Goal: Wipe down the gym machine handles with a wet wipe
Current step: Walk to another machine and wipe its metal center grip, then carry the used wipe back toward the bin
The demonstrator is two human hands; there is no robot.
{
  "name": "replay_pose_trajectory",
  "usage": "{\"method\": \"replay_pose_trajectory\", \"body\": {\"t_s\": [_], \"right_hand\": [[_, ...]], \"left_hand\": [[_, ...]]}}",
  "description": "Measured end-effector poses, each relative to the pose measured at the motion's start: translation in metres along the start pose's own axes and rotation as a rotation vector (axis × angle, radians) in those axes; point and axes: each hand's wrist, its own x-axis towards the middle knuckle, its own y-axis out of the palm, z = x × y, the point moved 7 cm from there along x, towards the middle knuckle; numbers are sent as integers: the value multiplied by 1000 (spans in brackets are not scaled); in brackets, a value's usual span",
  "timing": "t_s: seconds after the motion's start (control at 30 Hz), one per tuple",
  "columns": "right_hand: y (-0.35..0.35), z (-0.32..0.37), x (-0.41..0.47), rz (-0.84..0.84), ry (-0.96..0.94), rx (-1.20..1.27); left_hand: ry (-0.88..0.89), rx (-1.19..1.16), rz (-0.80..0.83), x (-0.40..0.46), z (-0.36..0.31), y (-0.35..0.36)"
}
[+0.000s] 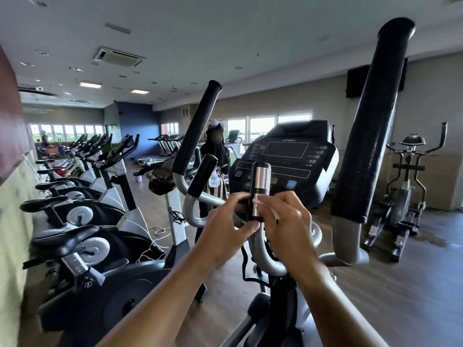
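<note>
An elliptical machine stands right in front of me, its black console [288, 156] facing me. A short upright handle [261, 181] with silver sensor bands rises below the console. My left hand [225, 229] grips the lower part of this handle from the left. My right hand [285, 221] presses a white wet wipe [258, 202] against the handle's lower silver band from the right. A second short black handle [201, 176] is just to the left, untouched. Tall black foam-covered swing handles rise at the left [195, 131] and right [370, 136].
A row of exercise bikes [82, 214] lines the left wall. A person holding a spray bottle [216, 156] stands behind the machine. Another elliptical [406, 191] stands at the far right. Treadmills sit at the back by the windows. Loose white cables lie on the wooden floor.
</note>
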Motion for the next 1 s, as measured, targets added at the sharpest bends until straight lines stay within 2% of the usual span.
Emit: {"method": "replay_pose_trajectory", "body": {"t_s": [0.1, 0.27, 0.43, 0.8, 1.0], "right_hand": [[0, 0, -10, 39, 4, 3], [-3, -3, 19, 16, 85, -8], [-6, 8, -21, -5, 52, -69], [-5, 4, -16, 46, 116, -60], [-19, 10, -55, 93, 184, -95]], "left_hand": [[17, 11, 0, 1, -4, -1], [16, -10, -33, -1, -3, 0], [0, -8, -10, -4, 0, 3], [52, -77, -41, -17, -8, 6], [40, -60, -162, -60, -2, 18]]}}
